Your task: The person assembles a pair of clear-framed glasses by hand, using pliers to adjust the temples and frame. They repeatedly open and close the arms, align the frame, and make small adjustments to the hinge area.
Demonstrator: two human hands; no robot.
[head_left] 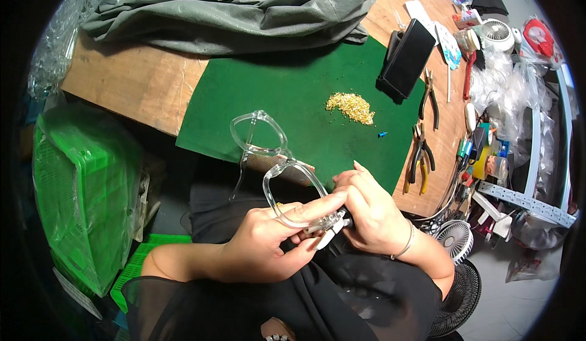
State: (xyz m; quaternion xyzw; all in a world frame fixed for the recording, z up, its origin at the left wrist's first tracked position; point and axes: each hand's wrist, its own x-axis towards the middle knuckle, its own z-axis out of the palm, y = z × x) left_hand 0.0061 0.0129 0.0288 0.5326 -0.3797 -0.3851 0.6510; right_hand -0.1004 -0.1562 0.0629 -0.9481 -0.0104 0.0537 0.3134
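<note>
My left hand is closed on a clear plastic eyeglass frame, gripping it near one hinge. The frame is tilted, its far rim reaching out over the green mat. Close beside, my right hand is curled at the hinge around a small dark-handled tool; most of that tool is hidden by the fingers, so its kind does not show. A white piece sticks out below the hinge. Beyond the hands, a heap of tiny gold-coloured pieces lies on the mat, with a small blue piece near it.
Two pairs of pliers lie right of the mat, below a black phone-like device. Grey cloth covers the far side of the wooden table. Green crates stand left; a white fan stands right.
</note>
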